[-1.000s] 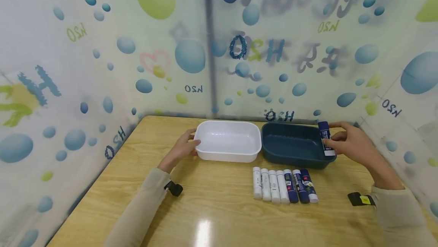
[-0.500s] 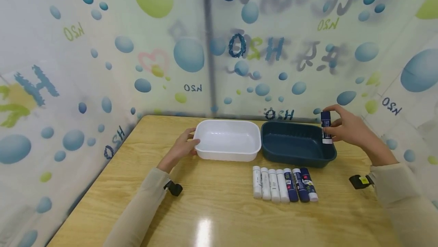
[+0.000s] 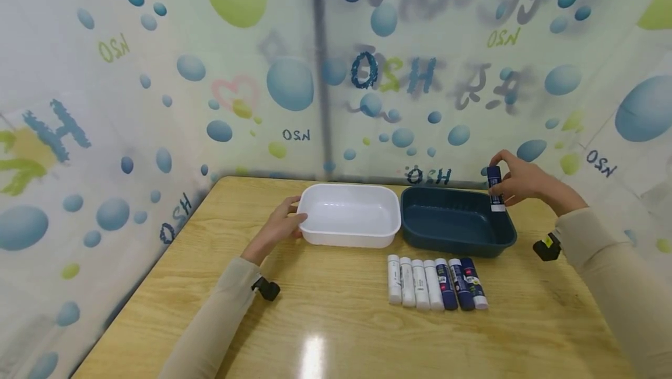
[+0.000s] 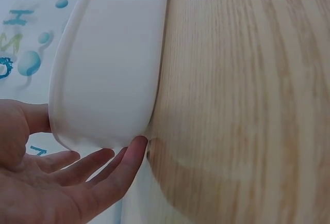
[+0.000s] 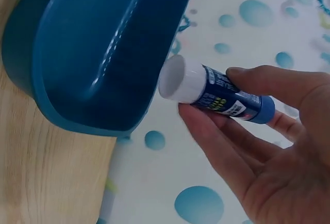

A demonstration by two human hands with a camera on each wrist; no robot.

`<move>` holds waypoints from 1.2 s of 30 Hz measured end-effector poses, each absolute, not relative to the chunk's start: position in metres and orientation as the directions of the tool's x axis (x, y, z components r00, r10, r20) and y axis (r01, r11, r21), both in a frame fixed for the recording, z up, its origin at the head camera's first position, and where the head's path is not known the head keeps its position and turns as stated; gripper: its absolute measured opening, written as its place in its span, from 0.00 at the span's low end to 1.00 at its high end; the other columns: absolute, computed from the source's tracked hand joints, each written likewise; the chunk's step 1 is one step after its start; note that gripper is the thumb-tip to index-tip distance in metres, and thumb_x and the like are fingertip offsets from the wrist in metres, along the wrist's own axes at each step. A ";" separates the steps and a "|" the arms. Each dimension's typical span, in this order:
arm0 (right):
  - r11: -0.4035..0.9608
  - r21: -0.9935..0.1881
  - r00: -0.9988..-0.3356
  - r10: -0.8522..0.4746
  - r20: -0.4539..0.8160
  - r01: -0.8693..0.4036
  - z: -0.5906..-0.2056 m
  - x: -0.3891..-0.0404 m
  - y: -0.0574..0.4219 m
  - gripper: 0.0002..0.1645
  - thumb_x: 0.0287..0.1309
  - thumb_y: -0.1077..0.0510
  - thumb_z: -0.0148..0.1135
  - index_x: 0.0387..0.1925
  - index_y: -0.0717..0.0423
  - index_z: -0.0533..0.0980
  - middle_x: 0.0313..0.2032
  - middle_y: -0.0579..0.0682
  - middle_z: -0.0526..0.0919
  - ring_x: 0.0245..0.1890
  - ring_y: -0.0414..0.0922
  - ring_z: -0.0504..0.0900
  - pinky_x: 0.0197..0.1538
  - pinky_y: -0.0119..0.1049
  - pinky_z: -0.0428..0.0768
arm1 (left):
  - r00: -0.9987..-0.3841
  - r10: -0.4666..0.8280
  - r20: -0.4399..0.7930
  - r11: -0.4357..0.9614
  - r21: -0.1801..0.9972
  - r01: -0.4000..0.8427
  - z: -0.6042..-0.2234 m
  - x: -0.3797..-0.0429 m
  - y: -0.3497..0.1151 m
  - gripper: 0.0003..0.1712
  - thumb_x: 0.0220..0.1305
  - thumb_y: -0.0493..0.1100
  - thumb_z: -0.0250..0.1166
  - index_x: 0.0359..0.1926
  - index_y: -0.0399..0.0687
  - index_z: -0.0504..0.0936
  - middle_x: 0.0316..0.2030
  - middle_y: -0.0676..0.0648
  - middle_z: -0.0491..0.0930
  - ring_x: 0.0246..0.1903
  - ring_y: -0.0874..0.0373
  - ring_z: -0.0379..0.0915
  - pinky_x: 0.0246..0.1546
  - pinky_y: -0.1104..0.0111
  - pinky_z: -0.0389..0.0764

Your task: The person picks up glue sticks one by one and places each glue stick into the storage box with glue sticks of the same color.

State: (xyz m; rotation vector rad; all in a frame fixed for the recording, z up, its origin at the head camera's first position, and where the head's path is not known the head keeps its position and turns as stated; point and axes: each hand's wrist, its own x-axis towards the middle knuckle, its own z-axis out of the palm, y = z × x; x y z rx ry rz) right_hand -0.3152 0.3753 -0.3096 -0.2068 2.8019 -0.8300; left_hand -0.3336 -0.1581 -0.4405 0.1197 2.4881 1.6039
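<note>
My right hand (image 3: 522, 183) pinches a navy glue stick (image 3: 495, 183) with a white end, between thumb and fingers. In the right wrist view the glue stick (image 5: 221, 92) points its hollow white end at the dark teal basin (image 5: 93, 53), beside its rim. From the head view, it stands nearly upright at the back right corner of that basin (image 3: 451, 245). My left hand (image 3: 280, 224) holds the left end of a white basin (image 3: 346, 239). The left wrist view has its thumb at the rim and the fingers (image 4: 126, 167) against the white basin (image 4: 108, 69) lower down.
In front of the teal basin lies a row of white glue sticks (image 3: 420, 284) and navy glue sticks (image 3: 459, 284), side by side. Both basins stand close together on the wooden table (image 3: 336, 320). A patterned curtain (image 3: 367, 151) rises behind the table's back edge.
My right hand has lifted the glue stick from the teal basin's right end up and back, then slightly left. The left hand stays on the white basin; the row has not changed.
</note>
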 end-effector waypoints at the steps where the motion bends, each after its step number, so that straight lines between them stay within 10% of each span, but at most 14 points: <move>1: 0.832 -0.551 -0.967 -0.190 -0.167 -0.068 -0.309 -0.318 0.376 0.40 0.67 0.61 0.65 0.68 0.65 0.50 0.41 0.69 0.83 0.33 0.52 0.86 0.38 0.47 0.89 | -0.981 0.163 -0.108 0.418 0.908 -0.031 -0.440 -0.334 -0.158 0.37 0.77 0.43 0.58 0.80 0.45 0.56 0.70 0.29 0.67 0.47 0.47 0.81 0.41 0.62 0.87; 27: 0.823 -0.566 -0.878 -0.243 -0.413 0.038 -0.321 -0.347 0.383 0.31 0.74 0.66 0.52 0.65 0.72 0.46 0.50 0.78 0.74 0.43 0.63 0.87 0.46 0.54 0.88 | -0.974 0.193 -0.115 0.390 0.920 -0.032 -0.434 -0.328 -0.157 0.37 0.78 0.42 0.57 0.81 0.45 0.54 0.71 0.29 0.65 0.53 0.44 0.81 0.50 0.53 0.87; 36: 0.867 -0.499 -0.859 -0.252 -0.445 0.005 -0.335 -0.353 0.380 0.30 0.68 0.64 0.61 0.61 0.73 0.57 0.41 0.67 0.77 0.36 0.50 0.86 0.42 0.48 0.89 | -0.975 0.197 -0.105 0.385 0.923 -0.022 -0.438 -0.330 -0.159 0.37 0.78 0.43 0.57 0.81 0.46 0.54 0.71 0.29 0.65 0.53 0.43 0.81 0.48 0.55 0.88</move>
